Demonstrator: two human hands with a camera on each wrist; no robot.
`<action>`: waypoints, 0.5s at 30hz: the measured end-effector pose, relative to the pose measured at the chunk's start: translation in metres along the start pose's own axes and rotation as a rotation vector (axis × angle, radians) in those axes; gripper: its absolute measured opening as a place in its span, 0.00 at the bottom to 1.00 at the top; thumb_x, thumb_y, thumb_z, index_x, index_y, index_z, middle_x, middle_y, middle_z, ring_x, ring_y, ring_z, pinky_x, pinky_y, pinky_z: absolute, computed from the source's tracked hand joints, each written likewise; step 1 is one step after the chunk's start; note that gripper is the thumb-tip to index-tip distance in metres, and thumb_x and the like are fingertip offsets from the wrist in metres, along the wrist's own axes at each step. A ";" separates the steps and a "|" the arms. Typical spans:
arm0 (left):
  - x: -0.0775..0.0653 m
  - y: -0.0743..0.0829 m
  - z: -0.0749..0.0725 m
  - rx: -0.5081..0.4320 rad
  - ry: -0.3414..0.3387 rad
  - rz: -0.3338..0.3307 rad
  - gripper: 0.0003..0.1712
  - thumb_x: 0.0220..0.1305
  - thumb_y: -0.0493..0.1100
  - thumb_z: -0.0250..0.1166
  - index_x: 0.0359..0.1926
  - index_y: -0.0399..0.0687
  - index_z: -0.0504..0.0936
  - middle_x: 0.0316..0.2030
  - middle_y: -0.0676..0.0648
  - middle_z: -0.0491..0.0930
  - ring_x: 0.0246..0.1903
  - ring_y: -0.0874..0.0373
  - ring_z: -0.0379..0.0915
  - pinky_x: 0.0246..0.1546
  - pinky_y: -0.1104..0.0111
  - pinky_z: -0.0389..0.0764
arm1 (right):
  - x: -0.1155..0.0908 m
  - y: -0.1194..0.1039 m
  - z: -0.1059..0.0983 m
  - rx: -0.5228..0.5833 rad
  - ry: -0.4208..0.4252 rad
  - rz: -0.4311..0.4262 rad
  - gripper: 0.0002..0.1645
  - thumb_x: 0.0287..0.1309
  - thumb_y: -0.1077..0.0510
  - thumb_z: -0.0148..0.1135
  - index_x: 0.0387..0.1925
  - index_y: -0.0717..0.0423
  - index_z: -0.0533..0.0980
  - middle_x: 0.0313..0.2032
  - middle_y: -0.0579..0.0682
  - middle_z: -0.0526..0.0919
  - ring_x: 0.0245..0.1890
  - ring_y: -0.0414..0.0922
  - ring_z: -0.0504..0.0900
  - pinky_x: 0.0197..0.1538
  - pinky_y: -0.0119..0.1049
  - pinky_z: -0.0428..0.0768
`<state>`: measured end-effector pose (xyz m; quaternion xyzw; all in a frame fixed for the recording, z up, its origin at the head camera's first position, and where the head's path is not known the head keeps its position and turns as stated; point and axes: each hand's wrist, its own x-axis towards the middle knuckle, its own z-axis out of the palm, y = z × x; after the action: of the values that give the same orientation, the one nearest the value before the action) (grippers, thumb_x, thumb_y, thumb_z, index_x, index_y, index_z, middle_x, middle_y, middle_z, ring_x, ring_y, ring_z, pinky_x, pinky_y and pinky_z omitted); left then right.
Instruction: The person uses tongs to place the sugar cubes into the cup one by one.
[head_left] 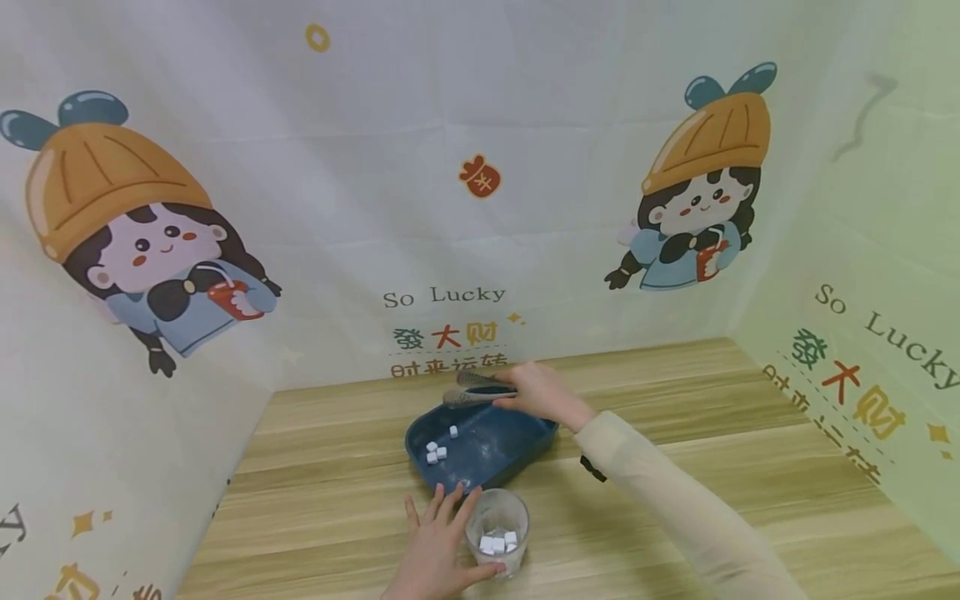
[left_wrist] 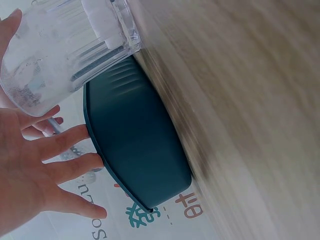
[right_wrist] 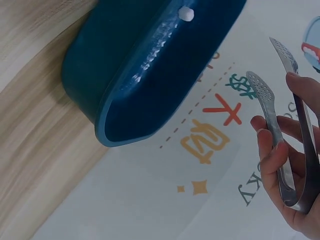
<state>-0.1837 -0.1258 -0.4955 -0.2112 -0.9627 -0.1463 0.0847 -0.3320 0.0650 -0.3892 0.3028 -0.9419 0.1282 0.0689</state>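
My left hand [head_left: 435,546] holds a clear ribbed glass [head_left: 517,510] between thumb and index finger; its other fingers are spread, their tips at the rim of a dark blue tray [head_left: 498,450]. Small white cubes [head_left: 498,544] lie in the bottom of the glass. Several more white cubes [head_left: 432,452] sit toward the tray's left end. Above the tray's far side, my right hand [head_left: 543,392] grips metal tongs [right_wrist: 272,112]. The tongs' perforated tips stand apart with nothing between them. In the left wrist view the glass hides part of the thumb and index finger.
The tray and glass stand on a wood-grain table [head_left: 315,500]. Behind it hangs a pale printed cloth [head_left: 375,183], which also encloses the left and right sides. The tray's near side is right beside the glass.
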 end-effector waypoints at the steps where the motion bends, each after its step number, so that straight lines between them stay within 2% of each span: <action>1: 0.000 0.000 0.000 0.002 0.000 0.001 0.55 0.37 0.77 0.57 0.64 0.52 0.60 0.59 0.38 0.65 0.59 0.32 0.57 0.47 0.28 0.49 | 0.001 -0.001 0.001 -0.014 -0.004 -0.002 0.28 0.51 0.44 0.61 0.50 0.56 0.75 0.43 0.52 0.82 0.34 0.43 0.82 0.38 0.37 0.79; 6: 0.000 -0.001 0.000 0.001 -0.021 -0.005 0.55 0.38 0.78 0.56 0.64 0.52 0.60 0.60 0.38 0.65 0.59 0.32 0.57 0.47 0.28 0.49 | 0.007 -0.003 0.009 -0.076 -0.044 0.004 0.26 0.49 0.45 0.62 0.47 0.57 0.77 0.41 0.52 0.83 0.27 0.40 0.81 0.33 0.34 0.79; 15: 0.001 -0.001 -0.001 -0.028 -0.042 -0.018 0.55 0.39 0.77 0.56 0.64 0.53 0.59 0.61 0.38 0.63 0.59 0.32 0.56 0.47 0.27 0.47 | 0.016 -0.003 0.022 -0.120 -0.082 -0.005 0.25 0.50 0.45 0.62 0.46 0.56 0.78 0.42 0.51 0.83 0.33 0.43 0.82 0.36 0.37 0.80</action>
<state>-0.1846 -0.1270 -0.4948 -0.2066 -0.9641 -0.1558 0.0602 -0.3447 0.0476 -0.4066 0.3055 -0.9491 0.0589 0.0486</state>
